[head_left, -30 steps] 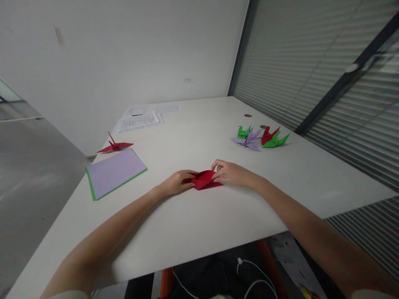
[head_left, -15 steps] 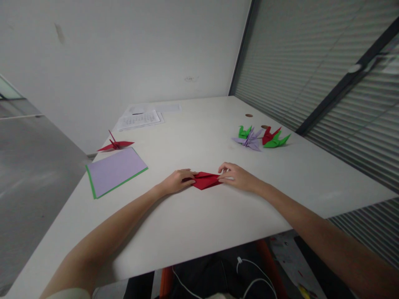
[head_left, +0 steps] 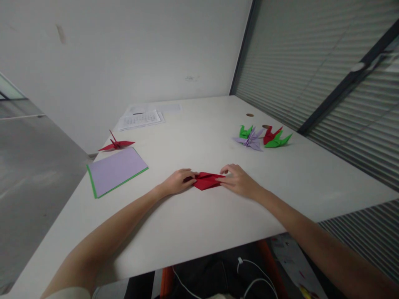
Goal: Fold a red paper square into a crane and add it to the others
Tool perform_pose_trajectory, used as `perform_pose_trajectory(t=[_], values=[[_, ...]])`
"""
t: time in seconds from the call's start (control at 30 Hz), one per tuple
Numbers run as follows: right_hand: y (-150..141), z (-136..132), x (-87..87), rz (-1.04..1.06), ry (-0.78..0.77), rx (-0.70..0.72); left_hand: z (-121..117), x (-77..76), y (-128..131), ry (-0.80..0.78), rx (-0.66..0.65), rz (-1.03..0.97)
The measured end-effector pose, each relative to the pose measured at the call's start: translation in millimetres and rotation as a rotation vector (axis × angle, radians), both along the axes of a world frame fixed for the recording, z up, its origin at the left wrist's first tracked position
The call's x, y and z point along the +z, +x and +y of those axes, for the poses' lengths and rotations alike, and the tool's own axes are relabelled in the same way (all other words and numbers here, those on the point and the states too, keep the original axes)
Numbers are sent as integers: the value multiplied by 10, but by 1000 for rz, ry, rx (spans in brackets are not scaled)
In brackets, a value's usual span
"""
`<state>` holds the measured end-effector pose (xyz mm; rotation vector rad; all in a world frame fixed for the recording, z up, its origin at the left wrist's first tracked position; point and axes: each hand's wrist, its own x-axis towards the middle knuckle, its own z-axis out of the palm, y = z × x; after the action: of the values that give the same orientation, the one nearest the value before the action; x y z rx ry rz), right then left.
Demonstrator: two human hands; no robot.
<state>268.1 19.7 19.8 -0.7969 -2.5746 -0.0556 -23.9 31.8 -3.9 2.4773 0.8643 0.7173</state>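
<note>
A folded piece of red origami paper (head_left: 205, 182) lies flat on the table in front of me, roughly diamond-shaped with a crease running along its length. My left hand (head_left: 181, 180) grips its left end, with the thumb at the near side and the fingers on top. On the other end, my right hand (head_left: 238, 180) has its thumb and a finger on the paper's right tip, while the index finger arches above it. The paper's left tip is hidden under my left fingers.
At the left lie lavender and green paper sheets (head_left: 118, 171), with a red paper crane (head_left: 116, 144) behind them. Several folded cranes, including a lavender one (head_left: 251, 140) and a green one (head_left: 277, 141), sit at the right. Printed pages (head_left: 140, 119) and a pen (head_left: 138, 113) lie farther back.
My right thumb and fingers have shifted slightly along the right end of the red paper, and more of its tip shows. My left hand stays at the left end.
</note>
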Motion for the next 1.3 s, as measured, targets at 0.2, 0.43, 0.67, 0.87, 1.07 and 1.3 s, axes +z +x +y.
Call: perform_pose_trajectory(t=[0.2, 0.43, 0.67, 0.87, 1.07, 1.3], values=[[-116, 77, 297, -328, 216, 66, -17, 28, 1, 56, -9, 32], [-112, 44, 349, -320, -50, 7, 8, -30, 13, 126, -15, 68], [-169, 26, 274, 98, -441, -123, -3, -27, 12, 58, -33, 21], [-96, 67, 27, 317, -524, -195, 32, -63, -21, -139, 39, -126], [-70, 5, -154, 449, -479, -170, 29, -27, 0, 55, 30, -68], [-30, 33, -98, 468, -530, -133, 79, -52, -6, 198, -53, -10]])
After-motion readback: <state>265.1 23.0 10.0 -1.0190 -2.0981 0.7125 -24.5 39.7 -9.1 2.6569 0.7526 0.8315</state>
